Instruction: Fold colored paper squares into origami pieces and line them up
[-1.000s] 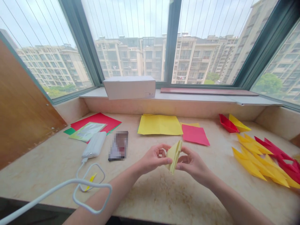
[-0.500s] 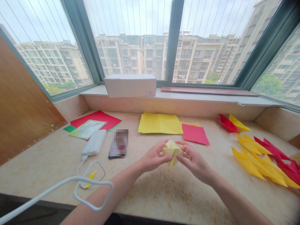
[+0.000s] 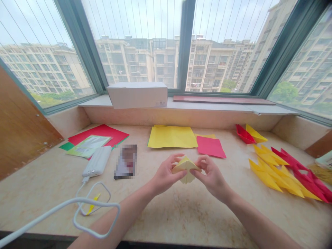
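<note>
Fingers [image 3: 178, 176] pinch folded paper [image 3: 186, 166] (pale yellow).

The left hand [image 3: 167, 175] and right hand [image 3: 212, 177] hide the sides of the pale yellow paper [image 3: 186, 164]. Both arms [image 3: 121, 216] run off the bottom. Blurry squares cover the flat thing [image 3: 126, 162]. The white cord [image 3: 98, 204] leaves at the left edge. The marks [image 3: 161, 103] on the white box [image 3: 135, 98] are too tiny to read.
</note>
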{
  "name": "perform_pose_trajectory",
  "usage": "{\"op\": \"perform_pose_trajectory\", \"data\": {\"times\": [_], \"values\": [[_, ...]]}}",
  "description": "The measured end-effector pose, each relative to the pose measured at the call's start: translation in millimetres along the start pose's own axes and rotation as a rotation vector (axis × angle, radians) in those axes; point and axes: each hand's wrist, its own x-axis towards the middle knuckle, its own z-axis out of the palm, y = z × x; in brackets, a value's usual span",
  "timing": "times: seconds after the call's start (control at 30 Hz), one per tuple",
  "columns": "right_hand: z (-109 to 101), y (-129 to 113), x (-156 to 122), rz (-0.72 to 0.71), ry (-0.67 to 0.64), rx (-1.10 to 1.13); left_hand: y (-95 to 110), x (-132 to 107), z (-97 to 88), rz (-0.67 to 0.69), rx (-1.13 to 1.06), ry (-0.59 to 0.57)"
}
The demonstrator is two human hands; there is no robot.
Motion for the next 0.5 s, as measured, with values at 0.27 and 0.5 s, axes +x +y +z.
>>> {"op": "perform_pose_trajectory", "data": {"times": [0.27, 0.5], "values": [[3, -7, -4, 0.004, -0.055, -0.137, -1, -1, 0.0, 0.001, 0.157, 0.019], [4, -15, -4, 0.049, -0.054, -0.197, 1, 0, 0.9, 0.019, 0.207, 0.077]]}}
